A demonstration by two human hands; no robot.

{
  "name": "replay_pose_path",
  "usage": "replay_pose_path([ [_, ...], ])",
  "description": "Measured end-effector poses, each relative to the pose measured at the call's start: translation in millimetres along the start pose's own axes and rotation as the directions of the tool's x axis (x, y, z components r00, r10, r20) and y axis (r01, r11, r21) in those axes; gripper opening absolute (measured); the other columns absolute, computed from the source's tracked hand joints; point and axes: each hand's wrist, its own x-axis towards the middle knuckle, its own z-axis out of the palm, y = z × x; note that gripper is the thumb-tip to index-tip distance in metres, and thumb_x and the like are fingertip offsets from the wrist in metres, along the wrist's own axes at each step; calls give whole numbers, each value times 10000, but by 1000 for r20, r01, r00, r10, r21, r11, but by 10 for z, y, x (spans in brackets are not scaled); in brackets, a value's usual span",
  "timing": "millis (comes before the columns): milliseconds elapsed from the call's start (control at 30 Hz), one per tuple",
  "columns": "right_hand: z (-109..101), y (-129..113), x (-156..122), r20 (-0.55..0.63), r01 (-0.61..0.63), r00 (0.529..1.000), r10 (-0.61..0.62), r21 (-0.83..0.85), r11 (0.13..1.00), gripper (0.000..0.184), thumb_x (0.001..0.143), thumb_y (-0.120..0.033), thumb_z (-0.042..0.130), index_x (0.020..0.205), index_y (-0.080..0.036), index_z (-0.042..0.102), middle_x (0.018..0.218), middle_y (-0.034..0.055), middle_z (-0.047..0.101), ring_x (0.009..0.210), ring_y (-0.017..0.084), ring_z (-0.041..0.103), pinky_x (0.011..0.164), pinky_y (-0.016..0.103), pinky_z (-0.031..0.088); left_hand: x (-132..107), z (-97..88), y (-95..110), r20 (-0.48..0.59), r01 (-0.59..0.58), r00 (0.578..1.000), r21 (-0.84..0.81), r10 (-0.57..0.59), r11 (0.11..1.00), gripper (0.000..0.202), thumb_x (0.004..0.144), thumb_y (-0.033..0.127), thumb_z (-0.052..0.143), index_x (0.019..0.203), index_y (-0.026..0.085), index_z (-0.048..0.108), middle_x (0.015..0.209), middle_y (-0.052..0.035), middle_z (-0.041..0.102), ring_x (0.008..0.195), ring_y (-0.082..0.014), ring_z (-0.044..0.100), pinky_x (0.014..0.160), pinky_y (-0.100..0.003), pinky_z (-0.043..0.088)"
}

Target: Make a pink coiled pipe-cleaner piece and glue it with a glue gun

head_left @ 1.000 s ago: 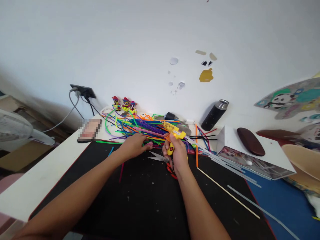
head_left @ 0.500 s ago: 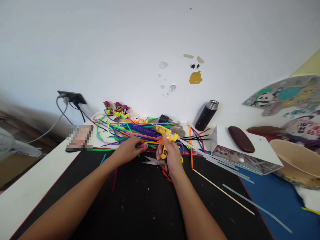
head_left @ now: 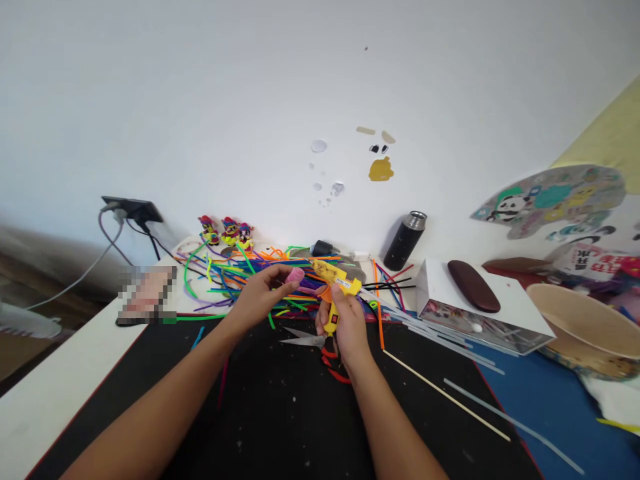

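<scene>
Gripping a glue gun (head_left: 350, 285) in our right hand (head_left: 351, 327), we pinch a pink roll (head_left: 296, 275) in our left hand (head_left: 263, 293) near mid-frame, above scissors (head_left: 309, 341).

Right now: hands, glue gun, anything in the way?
Left hand pinching small pink piece. Right hand gripping yellow glue gun, close to that piece. Open scissors beside right hand; colored stems crowd behind both hands.

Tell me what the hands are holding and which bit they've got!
The right hand grips a yellow glue gun by its handle. The left hand pinches a small pink piece between thumb and fingers; exactly where is partly hidden.
</scene>
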Motion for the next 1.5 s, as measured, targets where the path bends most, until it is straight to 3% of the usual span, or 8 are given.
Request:
replay_pose_path([
  [133, 1, 4, 3, -27, 5, 1000, -5, -16, 1000, 580, 895, -767, 653, 916, -187, 668, 476, -81, 488, 336, 121, 482, 340, 219, 328, -3, -25, -32, -19, -33, 999, 24, 34, 999, 490, 861, 637, 760, 1084, 201, 737, 1032, -66, 773, 930, -236, 702, 868, -371, 562],
  [367, -2, -22, -5, -68, 16, 997, -23, -106, 994, 598, 867, -790, 674, 846, -192, 645, 445, -75, 490, 312, 108, 435, 363, 228, 334, -2, -210, -20, -127, -130, 977, 270, 169, 954, 372, 908, 547, 722, 1107, 233, 733, 1051, -51, 754, 897, -225, 685, 845, -360, 551],
  [633, 65, 38, -106, -34, -2, 999, -8, -290, 957, 679, 884, -848, 598, 824, -175, 663, 428, -36, 527, 360, 120, 479, 420, 236, 357, 25, -261, -14, -86, -228, 956, 392, 282, 891, 259, 956, 428, 690, 1130, 236, 710, 1074, -62, 745, 975, -242, 686, 907, -384, 545],
  [967, 67, 52, -128, -32, 0, 999, -14, -398, 917, 700, 904, -855, 556, 759, -182, 683, 443, -13, 544, 366, 131, 511, 416, 243, 396, 12, -254, -27, -55, -294, 935, 435, 350, 851, 191, 984, 351, 683, 1143, 245, 701, 1061, -61, 743, 966, -231, 682, 899, -381, 546],
  [1500, 94, 46, -152, -48, -14, 999, -8, -440, 898, 728, 885, -888, 525, 697, -194, 636, 431, -14, 522, 350, 127, 496, 398, 239, 389, 9, -253, -54, -22, -339, 920, 456, 391, 823, 158, 994, 296, 694, 1140, 237, 703, 1064, -51, 746, 972, -222, 675, 890, -360, 530],
])
